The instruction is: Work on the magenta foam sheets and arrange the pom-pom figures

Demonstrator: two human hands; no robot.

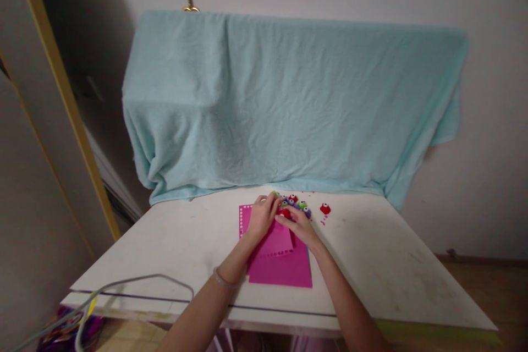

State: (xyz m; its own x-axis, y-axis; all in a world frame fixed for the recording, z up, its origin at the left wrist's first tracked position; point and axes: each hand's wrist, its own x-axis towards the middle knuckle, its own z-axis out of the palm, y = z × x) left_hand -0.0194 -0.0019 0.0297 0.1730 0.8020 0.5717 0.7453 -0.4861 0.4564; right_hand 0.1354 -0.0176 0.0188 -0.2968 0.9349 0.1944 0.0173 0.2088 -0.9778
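A pink sheet of paper [279,239] with small punched holes along its edges lies partly over a plain magenta sheet [280,272]. My left hand [262,215] has its fingers curled at the upper part of the punched sheet, gripping it. In my right hand [301,226] is a small red craft punch [284,213], held at the sheet's upper right edge between both hands. Fingers partly cover the punch. Just behind the hands sits a cluster of several punches [302,204] in green, purple and red.
Another red craft punch [325,208] stands apart on the right, with small pink paper bits [324,221] near it. A light blue cloth [297,110] hangs behind the white table [371,264]. A grey cable [140,276] loops over the front left edge.
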